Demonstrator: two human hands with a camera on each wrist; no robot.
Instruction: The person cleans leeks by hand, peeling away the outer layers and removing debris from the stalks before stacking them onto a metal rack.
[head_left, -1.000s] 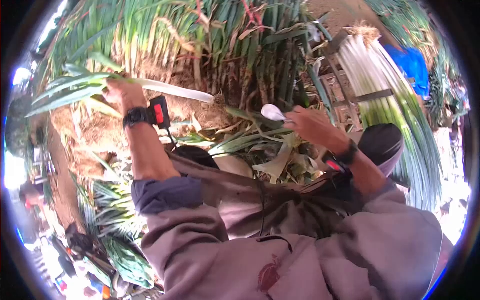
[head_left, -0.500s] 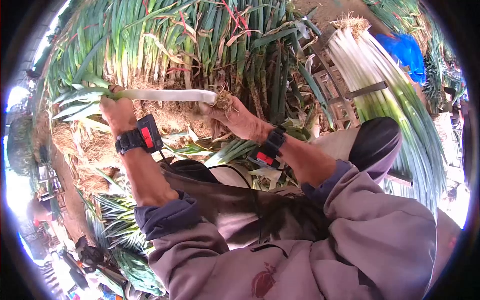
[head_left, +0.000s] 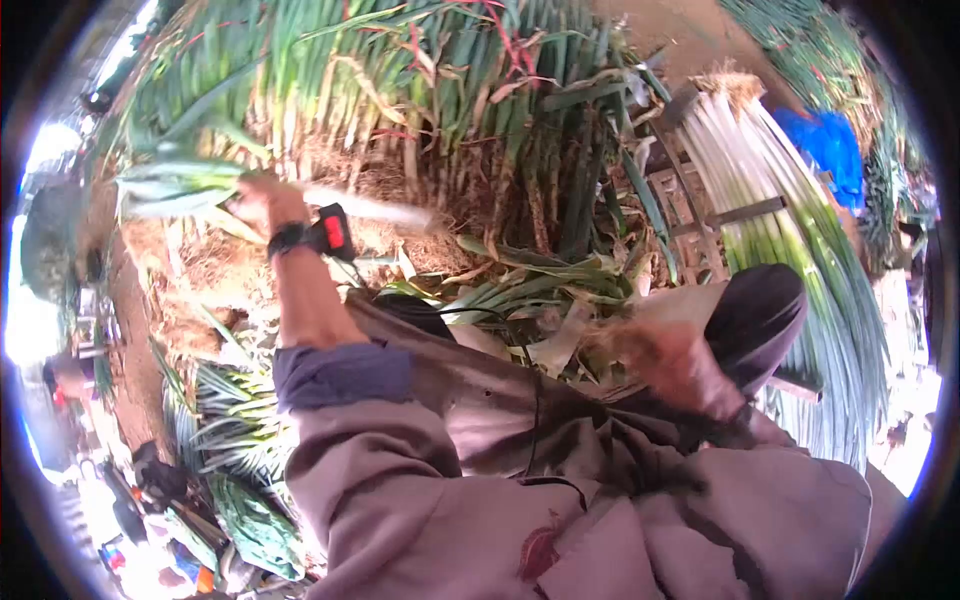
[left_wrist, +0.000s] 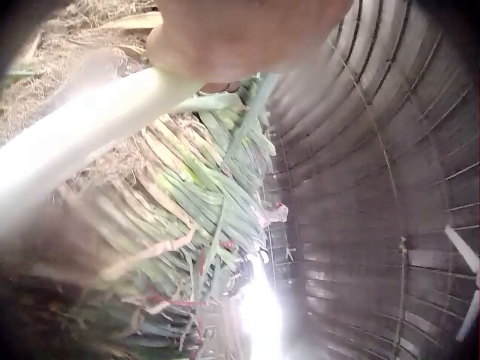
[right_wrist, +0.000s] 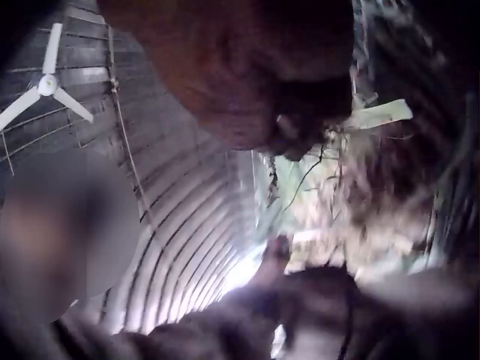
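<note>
In the head view my left hand point(head_left: 265, 200) grips a leek point(head_left: 370, 208) where the white shaft meets the green leaves. The leek lies sideways, leaves to the left and root end to the right, its shaft blurred. In the left wrist view the fingers point(left_wrist: 225, 45) wrap round the pale shaft point(left_wrist: 90, 124). My right hand point(head_left: 660, 360), blurred by motion, is low by the right knee, apart from the leek. In the right wrist view its fingers are bent, and a pale green strip point(right_wrist: 381, 115) shows beside them; I cannot tell whether they hold it.
Untrimmed leeks point(head_left: 450, 130) stand densely packed ahead. Stripped leaves point(head_left: 540, 290) litter the ground before my lap. To the right a bundle of cleaned leeks point(head_left: 750, 160) lies on a wooden frame point(head_left: 685, 215), near a blue bag point(head_left: 822, 155). More leaves point(head_left: 235, 410) lie at left.
My right hand went left to the leek's root end, then came back right and down to the knee. My left hand kept its grip on the leek throughout.
</note>
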